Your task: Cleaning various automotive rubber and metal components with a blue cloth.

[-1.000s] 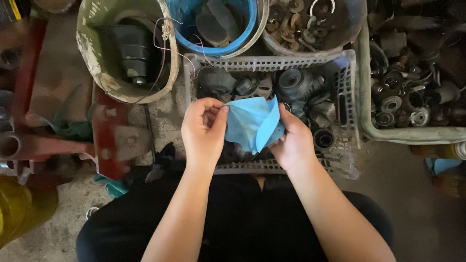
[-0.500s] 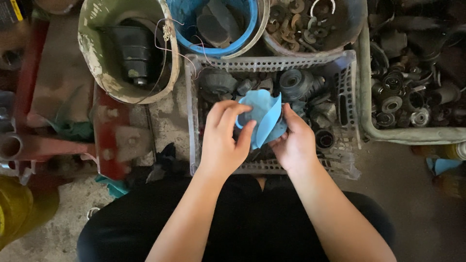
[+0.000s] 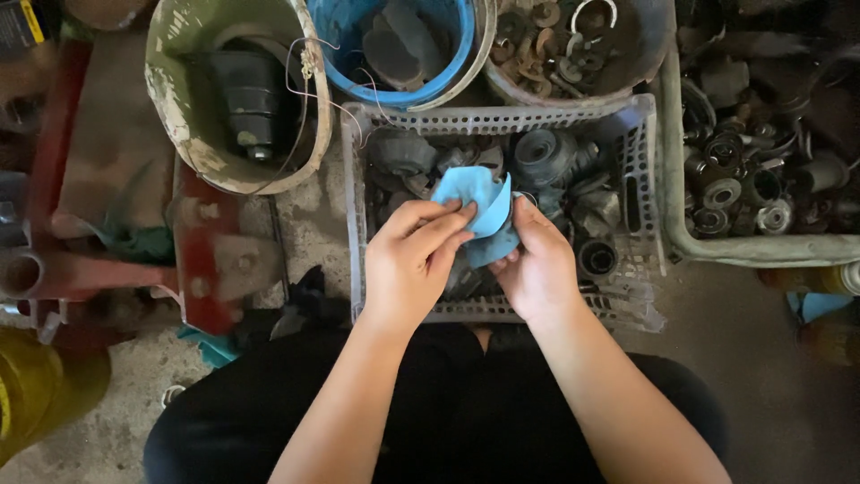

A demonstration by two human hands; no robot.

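The person sits with dark-clothed legs at the bottom of the view, both forearms reaching forward over a grey slotted crate. The left hand is closed on a blue cloth, fingers folded over the cloth's left edge and pressing it down. The right hand grips the cloth's lower right part, thumb on top, fingers curled beneath. The cloth sits between the two hands, above the crate's middle, crumpled into a small wad with one flap standing up. Compared with one second ago, the cloth is more compact: it was then spread as a wide sheet between the hands, and half a second ago it was already partly gathered. The left hand has moved right and forward over the cloth; the right hand remains in nearly the same place. What the cloth wraps, if anything, cannot be told. The crate holds dark rubber and metal parts. Left of the crate stand a red metal frame and a yellow container. Beyond the crate, from left to right, are a stained pale bucket holding a black part, a blue bucket and a round tub of rusty rings. At far right, a pale tray holds bearings and bushings.
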